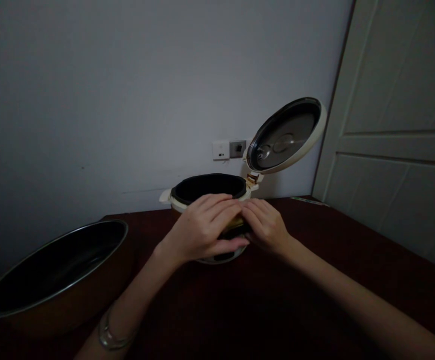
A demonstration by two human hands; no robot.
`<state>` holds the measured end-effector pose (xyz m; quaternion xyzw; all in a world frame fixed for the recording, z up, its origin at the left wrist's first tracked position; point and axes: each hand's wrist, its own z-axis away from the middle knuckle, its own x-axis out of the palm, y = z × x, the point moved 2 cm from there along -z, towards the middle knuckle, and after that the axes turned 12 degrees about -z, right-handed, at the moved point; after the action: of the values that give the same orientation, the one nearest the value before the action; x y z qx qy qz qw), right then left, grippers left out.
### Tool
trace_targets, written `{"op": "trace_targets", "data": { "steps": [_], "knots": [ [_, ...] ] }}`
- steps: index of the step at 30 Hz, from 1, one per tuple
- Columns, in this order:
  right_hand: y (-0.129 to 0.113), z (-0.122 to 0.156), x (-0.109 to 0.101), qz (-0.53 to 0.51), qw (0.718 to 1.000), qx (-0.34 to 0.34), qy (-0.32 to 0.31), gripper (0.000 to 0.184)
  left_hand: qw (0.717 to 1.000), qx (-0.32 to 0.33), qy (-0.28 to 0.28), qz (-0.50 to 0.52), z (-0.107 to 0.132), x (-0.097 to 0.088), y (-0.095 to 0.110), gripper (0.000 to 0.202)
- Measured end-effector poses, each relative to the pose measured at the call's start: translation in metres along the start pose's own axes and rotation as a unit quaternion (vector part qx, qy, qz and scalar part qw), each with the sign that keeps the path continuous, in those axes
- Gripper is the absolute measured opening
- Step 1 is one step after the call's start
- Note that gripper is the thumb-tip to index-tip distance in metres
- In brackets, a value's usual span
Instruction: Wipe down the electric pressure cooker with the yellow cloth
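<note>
A cream rice cooker [181, 201] stands on the dark red table [352, 250] in front of me, its hinged lid [285, 135] swung up and back to the right. The dark inner pot rim [209, 185] shows inside. My left hand [202, 227] lies over the cooker's near side, fingers curved against its body. My right hand [266, 225] presses on the same side just to the right, fingertips meeting the left hand's. What lies under the fingers is hidden.
A large dark metal bowl [55, 265] sits tilted at the table's left edge. A white wall with a socket plate [229, 149] stands behind the cooker. A pale panelled door [397, 130] fills the right side. A bracelet [108, 335] circles my left wrist.
</note>
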<state>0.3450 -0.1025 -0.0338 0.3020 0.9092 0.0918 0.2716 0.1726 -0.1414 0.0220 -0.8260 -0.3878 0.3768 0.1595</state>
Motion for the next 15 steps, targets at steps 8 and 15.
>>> {"op": "trace_targets", "data": {
  "steps": [8,15],
  "knots": [
    [0.009,0.000,0.000,0.015,1.000,-0.021,-0.008,0.026,0.988,0.087,-0.038,-0.123,0.036,0.030,-0.005,0.039],
    [0.002,0.002,0.002,0.008,0.994,-0.101,-0.044,0.025,0.984,0.150,-0.001,-0.100,0.057,0.023,-0.019,0.034]
  ]
}}
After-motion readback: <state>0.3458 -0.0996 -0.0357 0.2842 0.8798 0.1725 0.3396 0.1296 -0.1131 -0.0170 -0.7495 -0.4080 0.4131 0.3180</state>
